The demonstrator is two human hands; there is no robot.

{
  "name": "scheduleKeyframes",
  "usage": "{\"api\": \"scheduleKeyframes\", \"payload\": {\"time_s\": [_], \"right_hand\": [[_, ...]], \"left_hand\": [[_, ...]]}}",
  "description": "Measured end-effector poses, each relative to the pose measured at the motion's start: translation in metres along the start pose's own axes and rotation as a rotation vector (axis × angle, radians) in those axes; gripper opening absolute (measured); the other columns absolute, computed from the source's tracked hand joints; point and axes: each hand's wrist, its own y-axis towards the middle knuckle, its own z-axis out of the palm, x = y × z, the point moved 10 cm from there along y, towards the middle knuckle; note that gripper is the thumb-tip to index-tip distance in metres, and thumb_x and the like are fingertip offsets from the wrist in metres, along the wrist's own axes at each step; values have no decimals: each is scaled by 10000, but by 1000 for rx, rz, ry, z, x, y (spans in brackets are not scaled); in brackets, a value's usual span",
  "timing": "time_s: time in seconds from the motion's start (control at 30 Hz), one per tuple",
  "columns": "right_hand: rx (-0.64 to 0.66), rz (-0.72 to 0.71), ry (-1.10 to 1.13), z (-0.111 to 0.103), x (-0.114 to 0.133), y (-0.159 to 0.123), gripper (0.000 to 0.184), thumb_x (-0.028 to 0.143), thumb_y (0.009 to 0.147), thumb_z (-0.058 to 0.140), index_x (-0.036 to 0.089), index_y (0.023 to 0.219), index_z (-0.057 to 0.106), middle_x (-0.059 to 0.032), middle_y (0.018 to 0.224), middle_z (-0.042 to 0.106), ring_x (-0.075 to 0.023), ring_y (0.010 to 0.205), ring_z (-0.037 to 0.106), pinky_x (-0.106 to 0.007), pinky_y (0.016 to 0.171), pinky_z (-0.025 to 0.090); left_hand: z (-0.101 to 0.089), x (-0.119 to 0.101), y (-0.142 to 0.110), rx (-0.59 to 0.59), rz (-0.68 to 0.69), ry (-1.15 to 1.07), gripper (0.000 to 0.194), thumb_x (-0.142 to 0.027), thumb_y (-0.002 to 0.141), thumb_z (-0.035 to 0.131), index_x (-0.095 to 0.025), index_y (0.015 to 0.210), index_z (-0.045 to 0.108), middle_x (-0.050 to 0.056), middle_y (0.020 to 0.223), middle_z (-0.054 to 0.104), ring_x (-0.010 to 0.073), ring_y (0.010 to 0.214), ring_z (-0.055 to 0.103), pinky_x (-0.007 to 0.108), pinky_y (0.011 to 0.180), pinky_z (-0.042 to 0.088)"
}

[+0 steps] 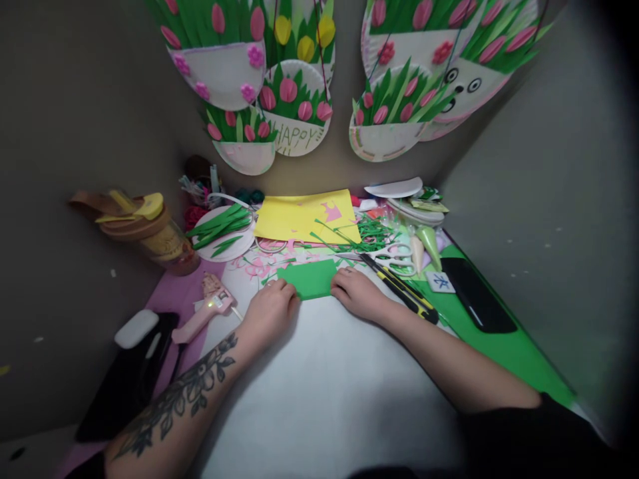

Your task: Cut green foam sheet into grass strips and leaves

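A folded or stacked piece of green paper (310, 279) lies in front of me on the white work surface. At its left end my left hand (275, 303) is closed, with curled fingers on the paper's lower left edge. My right hand (358, 291) is closed on the right edge, its fingertips bent against the paper. Just behind the paper lie pink and green scraps (257, 265). Beside my right hand are a yellow-and-black utility knife (399, 286) and white-handled scissors (394, 256).
Yellow paper (299, 216) lies behind the scraps, right of a paper plate (204, 247) with green strips. A pink glue gun (210, 309) and a cup (154, 239) stand left; a black phone (479, 295) lies right. Paper-plate tulip crafts (294, 136) hang on the wall.
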Motion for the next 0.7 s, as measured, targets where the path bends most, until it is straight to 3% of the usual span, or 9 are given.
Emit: {"api": "scheduleKeyframes", "payload": {"time_s": [0.23, 0.7], "right_hand": [[111, 22, -160, 8, 1, 6, 174, 213, 909, 474, 148, 842, 621, -97, 871, 632, -220, 886, 535, -296, 756, 370], [127, 45, -224, 11, 3, 9, 145, 211, 893, 480, 166, 895, 617, -129, 952, 646, -263, 919, 551, -331, 717, 383]], "left_hand": [[11, 3, 6, 38, -38, 41, 235, -245, 925, 385, -168, 861, 597, 78, 872, 606, 211, 899, 556, 322, 785, 425], [10, -1, 11, 88, -56, 111, 242, -221, 913, 377, -159, 868, 606, 81, 863, 620, 212, 871, 578, 325, 780, 436]]}}
